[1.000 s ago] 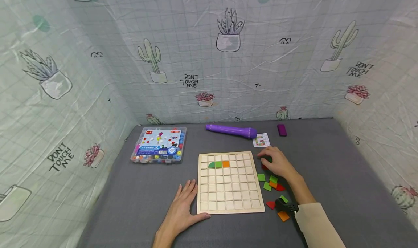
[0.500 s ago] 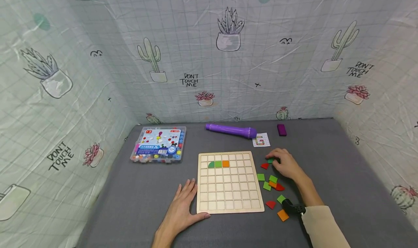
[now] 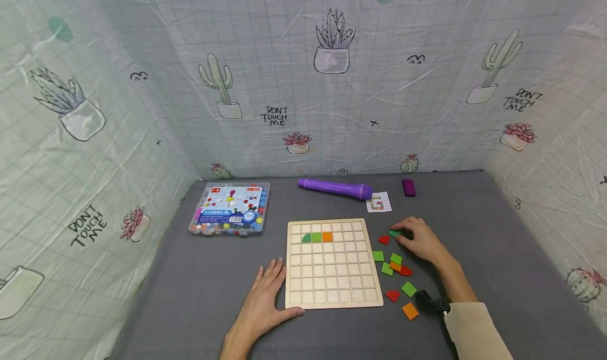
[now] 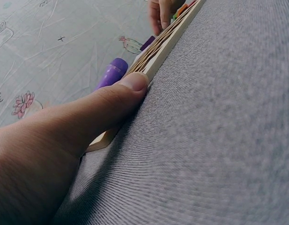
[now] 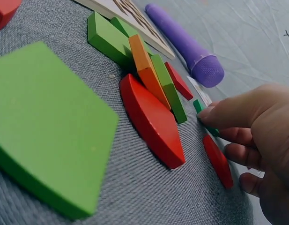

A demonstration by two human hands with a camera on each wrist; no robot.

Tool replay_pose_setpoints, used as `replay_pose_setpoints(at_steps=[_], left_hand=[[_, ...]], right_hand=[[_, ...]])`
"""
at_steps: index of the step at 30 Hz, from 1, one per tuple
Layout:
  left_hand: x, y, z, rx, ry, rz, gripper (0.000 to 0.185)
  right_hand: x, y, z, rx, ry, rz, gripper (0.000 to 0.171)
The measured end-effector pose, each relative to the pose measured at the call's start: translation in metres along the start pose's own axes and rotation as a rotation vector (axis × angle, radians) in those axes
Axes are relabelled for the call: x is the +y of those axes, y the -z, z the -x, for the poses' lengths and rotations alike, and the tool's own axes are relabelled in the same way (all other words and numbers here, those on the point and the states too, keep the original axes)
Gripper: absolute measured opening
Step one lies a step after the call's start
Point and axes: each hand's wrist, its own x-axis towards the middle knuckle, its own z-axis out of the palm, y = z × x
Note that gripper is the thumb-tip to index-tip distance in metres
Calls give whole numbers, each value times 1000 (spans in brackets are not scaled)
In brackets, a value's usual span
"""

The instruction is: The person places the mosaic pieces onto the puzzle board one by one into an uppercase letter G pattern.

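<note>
A wooden grid board [image 3: 332,298] lies on the grey table, with a dark green quarter-round piece [image 3: 307,237], a light green square [image 3: 316,237] and an orange square [image 3: 328,236] in one row. My left hand [image 3: 262,302] rests flat at its left edge, fingers straight; in the left wrist view the thumb [image 4: 134,82] touches the board's side. Right of the board, my right hand [image 3: 420,239] pinches another dark green piece [image 3: 394,233] between thumb and fingers, low over the table. A red piece [image 3: 384,240] lies just left of those fingertips; in the right wrist view another red piece [image 5: 218,161] lies under the hand.
Several loose green, orange and red pieces [image 3: 410,311] lie between the board and the right forearm. Behind are a purple microphone [image 3: 335,188], a pattern card [image 3: 379,202], a small purple block [image 3: 409,187] and a clear box of beads [image 3: 229,208]. Patterned cloth surrounds the table.
My right hand has shifted right and a little toward me, away from the board, uncovering the red piece. The left hand keeps its place.
</note>
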Motion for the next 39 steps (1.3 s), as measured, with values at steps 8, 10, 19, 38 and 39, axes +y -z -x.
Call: replay_pose_setpoints(at_steps=[8, 10, 19, 38, 39], left_hand=[[0, 0, 1, 5, -4, -7, 111], [0, 0, 1, 8, -6, -6, 112], [0, -1, 1, 13, -2, -5, 112], [0, -1, 1, 10, 0, -2, 112], [-1, -1, 1, 10, -1, 1, 111]], right_hand=[[-1, 3, 1, -15, -21, 3, 28], [-1, 4, 1, -16, -33, -5, 27], [2, 9, 2, -10, -107, -31, 19], [-29, -11, -12, 66, -65, -139, 17], [-32, -13, -14, 64, -59, -147, 17]])
